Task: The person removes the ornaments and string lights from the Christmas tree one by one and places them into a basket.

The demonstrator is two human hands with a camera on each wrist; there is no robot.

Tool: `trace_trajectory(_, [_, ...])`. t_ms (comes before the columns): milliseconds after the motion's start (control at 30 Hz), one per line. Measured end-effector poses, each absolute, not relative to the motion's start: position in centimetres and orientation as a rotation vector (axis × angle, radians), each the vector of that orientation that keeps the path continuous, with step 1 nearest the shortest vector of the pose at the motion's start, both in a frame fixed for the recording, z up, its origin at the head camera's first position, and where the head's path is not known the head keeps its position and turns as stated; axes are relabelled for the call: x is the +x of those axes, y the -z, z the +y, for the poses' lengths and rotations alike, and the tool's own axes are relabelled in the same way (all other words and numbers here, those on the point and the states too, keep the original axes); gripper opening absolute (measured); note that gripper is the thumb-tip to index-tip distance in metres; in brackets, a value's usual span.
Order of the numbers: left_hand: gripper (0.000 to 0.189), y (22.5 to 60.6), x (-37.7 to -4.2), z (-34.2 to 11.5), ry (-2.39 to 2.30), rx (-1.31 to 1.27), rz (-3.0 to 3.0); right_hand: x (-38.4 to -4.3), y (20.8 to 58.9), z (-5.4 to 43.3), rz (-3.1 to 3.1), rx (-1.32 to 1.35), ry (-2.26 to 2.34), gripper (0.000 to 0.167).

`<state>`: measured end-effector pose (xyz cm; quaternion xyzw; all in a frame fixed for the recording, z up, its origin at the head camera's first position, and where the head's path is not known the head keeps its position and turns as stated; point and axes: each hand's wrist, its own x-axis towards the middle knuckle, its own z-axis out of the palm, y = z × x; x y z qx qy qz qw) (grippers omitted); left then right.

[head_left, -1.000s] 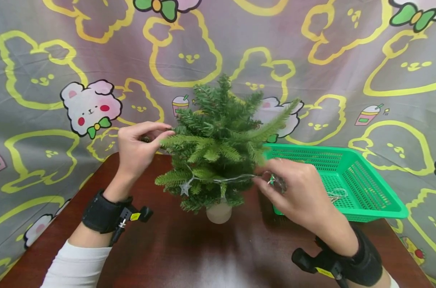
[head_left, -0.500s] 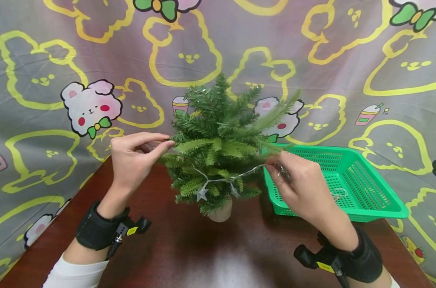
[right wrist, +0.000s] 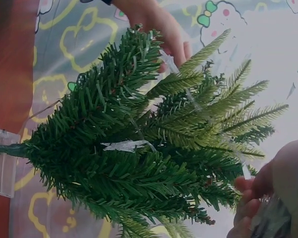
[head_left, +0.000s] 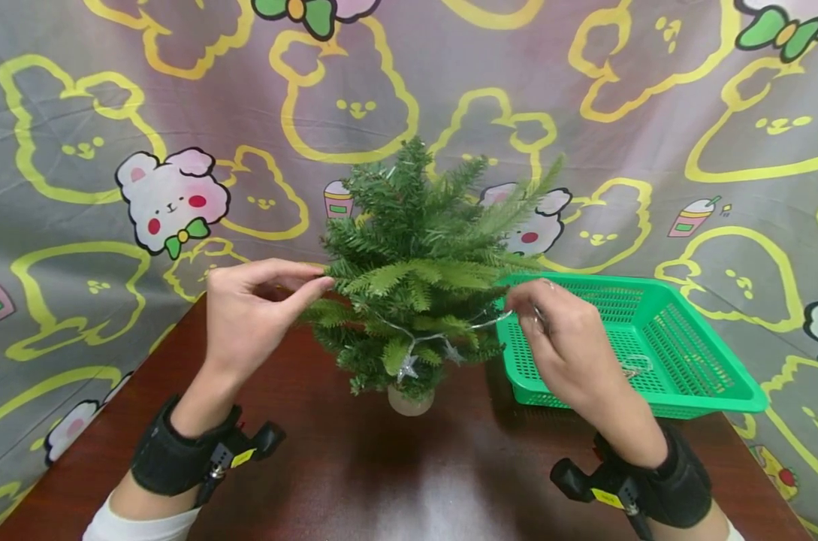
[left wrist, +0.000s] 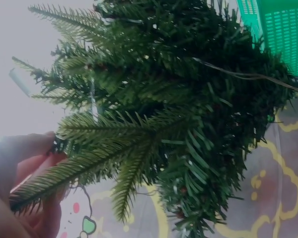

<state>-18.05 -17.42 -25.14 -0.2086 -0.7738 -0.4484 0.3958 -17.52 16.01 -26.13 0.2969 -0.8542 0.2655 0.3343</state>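
Observation:
A small artificial Christmas tree (head_left: 409,233) stands on a pale round base (head_left: 411,402) in front of me. At its left side my left hand (head_left: 246,315) pinches the tip of a branch (left wrist: 54,143) between thumb and fingers. My right hand (head_left: 571,349), at the tree's right side, holds a clear string of star lights (head_left: 484,324); a bunched length of it sits inside the curled fingers (right wrist: 248,210). From there the string runs across the front of the lower branches. One clear star (head_left: 406,367) hangs low in front, with a second star (head_left: 453,352) beside it.
A green plastic basket (head_left: 709,338) stands right of the tree, behind my right hand. Inside it lies a small clear and gold-coloured bundle (head_left: 635,366). Brown tabletop (head_left: 341,466) extends toward me. A cartoon-print cloth (head_left: 199,90) hangs behind.
The stars and the front branches have shifted to the right as the tree turned. My left hand has lowered with the branch; my right hand has drawn the string slightly rightward and up.

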Motion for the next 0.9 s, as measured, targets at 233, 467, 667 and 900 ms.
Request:
trace_trajectory(233, [0.011, 24.7, -17.5, -17.0, 1.133, -0.500, -1.989, -17.0, 26.2, 16.1, -2.255, 0.868, -0.773, 0.015])
trace_trajectory(467, [0.011, 24.6, -17.4, -16.8, 1.143, -0.484, -1.988, -16.5, 26.2, 16.0, -2.230, 1.031, -0.806, 0.033])
trace_trajectory(667, [0.011, 24.6, -17.3, -16.7, 1.142, -0.461, -1.995, -16.4, 26.3, 16.1, -2.184, 1.168, -0.856, 0.020])
trace_trajectory(900, [0.011, 24.6, -16.9, -16.4, 1.125, -0.434, -2.009, -15.5, 26.3, 16.1, -2.211, 1.136, -0.929, 0.034])
